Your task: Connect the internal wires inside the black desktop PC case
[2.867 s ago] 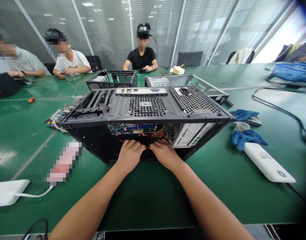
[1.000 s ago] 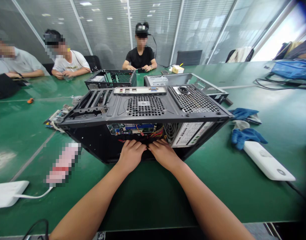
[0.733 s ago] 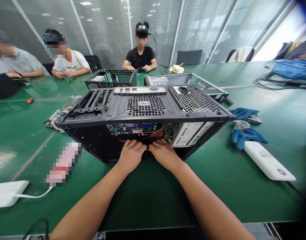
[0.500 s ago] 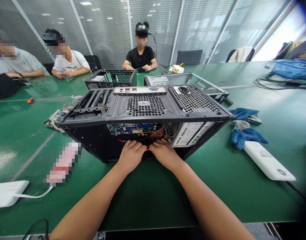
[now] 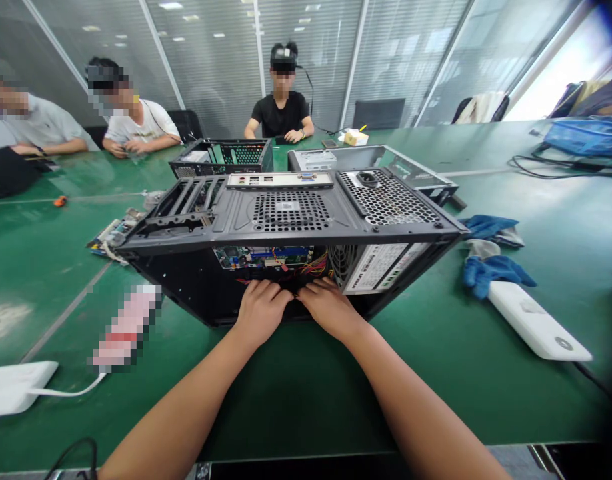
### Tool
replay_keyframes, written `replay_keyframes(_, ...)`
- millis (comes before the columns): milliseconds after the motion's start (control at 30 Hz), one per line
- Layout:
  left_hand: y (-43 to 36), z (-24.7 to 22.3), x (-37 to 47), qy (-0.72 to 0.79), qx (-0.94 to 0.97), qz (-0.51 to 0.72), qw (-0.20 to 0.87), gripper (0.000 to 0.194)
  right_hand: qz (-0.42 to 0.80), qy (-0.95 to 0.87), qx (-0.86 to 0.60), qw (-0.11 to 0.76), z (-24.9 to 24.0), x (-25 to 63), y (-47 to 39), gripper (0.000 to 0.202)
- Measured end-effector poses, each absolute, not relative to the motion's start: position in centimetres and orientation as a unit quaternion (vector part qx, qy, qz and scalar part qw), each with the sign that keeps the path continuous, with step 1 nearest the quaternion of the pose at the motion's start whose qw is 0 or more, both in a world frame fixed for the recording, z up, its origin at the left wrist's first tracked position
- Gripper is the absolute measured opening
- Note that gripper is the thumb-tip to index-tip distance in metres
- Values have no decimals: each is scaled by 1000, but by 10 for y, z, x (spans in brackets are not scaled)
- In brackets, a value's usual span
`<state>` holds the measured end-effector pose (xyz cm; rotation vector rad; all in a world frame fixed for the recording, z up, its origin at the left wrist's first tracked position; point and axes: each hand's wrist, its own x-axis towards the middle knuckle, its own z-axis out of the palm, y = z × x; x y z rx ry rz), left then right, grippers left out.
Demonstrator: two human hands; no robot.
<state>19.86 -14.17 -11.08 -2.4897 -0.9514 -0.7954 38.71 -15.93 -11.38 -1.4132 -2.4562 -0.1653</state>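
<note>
A black computer case (image 5: pixel 226 230) stands on the green table in front of me, its side open toward me and its rear panel facing up. Both my hands reach into the lower opening, close together, below the motherboard (image 5: pixel 266 257). My left hand (image 5: pixel 263 307) has its fingers curled, fingertips meeting near the middle. My right hand (image 5: pixel 329 303) is curled the same way, beside the power supply (image 5: pixel 376 270). Colourful wires (image 5: pixel 313 267) run just above the hands. What the fingertips pinch is small, dark and mostly hidden.
Behind the case lie another black case (image 5: pixel 223 157) and a silver case (image 5: pixel 381 157). A circuit board (image 5: pixel 116 233) is at left, near a blurred pink item (image 5: pixel 129 327). Blue gloves (image 5: pixel 496 273) and a white power bank (image 5: pixel 539 323) lie right. Several people sit across the table.
My hands stay at the same place inside the case, with only slight finger movement. The person opposite has shifted their hands a little.
</note>
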Motion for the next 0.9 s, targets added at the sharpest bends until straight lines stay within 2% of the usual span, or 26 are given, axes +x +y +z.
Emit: replay_keyframes(900, -141, -114, 199, -358, -885, -248, 164, 17, -41, -860, -491, 132, -114, 387, -160, 16)
